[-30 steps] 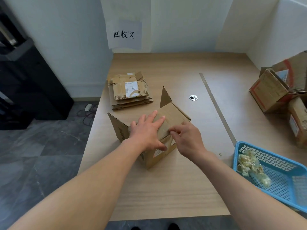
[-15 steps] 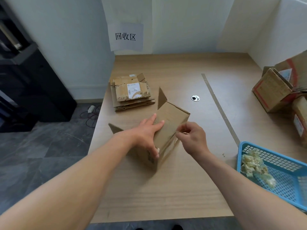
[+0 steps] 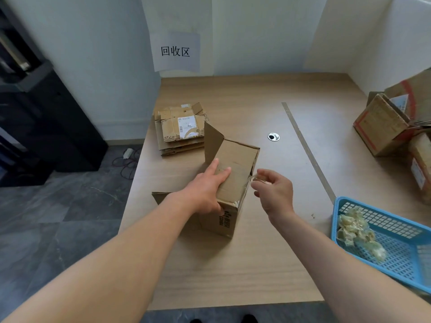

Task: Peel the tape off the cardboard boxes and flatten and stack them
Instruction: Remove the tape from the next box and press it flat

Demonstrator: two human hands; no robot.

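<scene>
Your left hand (image 3: 205,194) covers the near top of the brown cardboard box (image 3: 238,164), and its thumb side hides the start of the black print on the box wall. The clear tape strip (image 3: 253,177) pinched in your right hand (image 3: 276,194) is too thin and glassy to trace to its end. The blue plastic mesh basket (image 3: 334,217) and the pile of brown cardboard boxes with red markings (image 3: 382,127) both run off the right edge, and the white printed label (image 3: 186,127) on the stack of flattened brown cardboard (image 3: 168,138) is too small to read.

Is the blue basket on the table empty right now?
No, the blue basket holds a heap of crumpled tape scraps near its left end.
</scene>
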